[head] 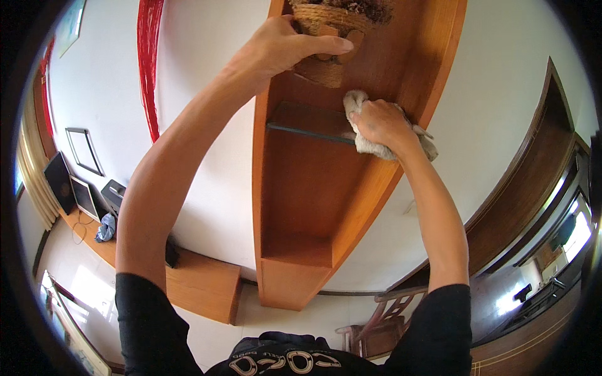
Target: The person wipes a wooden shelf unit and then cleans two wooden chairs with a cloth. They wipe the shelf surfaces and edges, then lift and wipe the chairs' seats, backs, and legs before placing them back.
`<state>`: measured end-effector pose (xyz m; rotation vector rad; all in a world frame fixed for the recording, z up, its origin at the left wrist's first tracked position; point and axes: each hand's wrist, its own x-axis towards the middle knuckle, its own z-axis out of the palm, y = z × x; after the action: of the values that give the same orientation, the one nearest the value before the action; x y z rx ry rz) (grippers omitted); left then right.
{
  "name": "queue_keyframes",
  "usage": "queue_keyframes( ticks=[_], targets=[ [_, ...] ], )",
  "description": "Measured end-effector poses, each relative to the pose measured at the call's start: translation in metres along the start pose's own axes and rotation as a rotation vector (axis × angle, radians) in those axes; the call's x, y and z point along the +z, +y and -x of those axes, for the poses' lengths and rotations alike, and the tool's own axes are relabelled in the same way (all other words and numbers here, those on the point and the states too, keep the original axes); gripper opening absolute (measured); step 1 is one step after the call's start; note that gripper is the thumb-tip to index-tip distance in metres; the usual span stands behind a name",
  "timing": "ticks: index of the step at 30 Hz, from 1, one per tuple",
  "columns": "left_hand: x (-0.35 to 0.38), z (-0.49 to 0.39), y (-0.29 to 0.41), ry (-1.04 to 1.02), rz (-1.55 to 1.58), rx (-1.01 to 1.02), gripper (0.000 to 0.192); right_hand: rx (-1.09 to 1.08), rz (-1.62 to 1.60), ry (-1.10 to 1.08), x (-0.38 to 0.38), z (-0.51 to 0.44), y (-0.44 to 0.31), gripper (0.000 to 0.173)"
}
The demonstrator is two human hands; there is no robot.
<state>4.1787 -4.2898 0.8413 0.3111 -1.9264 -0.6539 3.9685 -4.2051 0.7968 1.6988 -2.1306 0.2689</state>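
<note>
My left hand (287, 44) grips a rope-wrapped pot (312, 16) at the top of the view, with the thumb across its front and the other fingers mostly hidden. Dark dried plant matter (371, 9) shows at the pot's top, partly cut off by the picture's edge. Lower and to the right, my right hand (383, 123) holds a bunched whitish cloth (356, 101). The cloth lies against the right end of a glass shelf (310, 132) and the side of a tall, narrow wooden shelf unit (301, 188); it hides that end of the glass.
A long low wooden cabinet (202, 279) runs along the wall at left, bearing a speaker-like black box (113, 195) and a blue cloth (106, 229). Red strands (148, 70) hang beside the unit. A wooden chair (381, 324) stands below my right arm.
</note>
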Motion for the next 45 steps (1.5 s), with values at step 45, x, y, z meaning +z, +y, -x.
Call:
queue_keyframes(
  ticks=[45],
  targets=[
    [0.046,0.011,-0.054,-0.013,-0.199,-0.214,0.07,-0.161,0.172,-0.048,0.022,-0.052,0.018,0.045]
  ],
)
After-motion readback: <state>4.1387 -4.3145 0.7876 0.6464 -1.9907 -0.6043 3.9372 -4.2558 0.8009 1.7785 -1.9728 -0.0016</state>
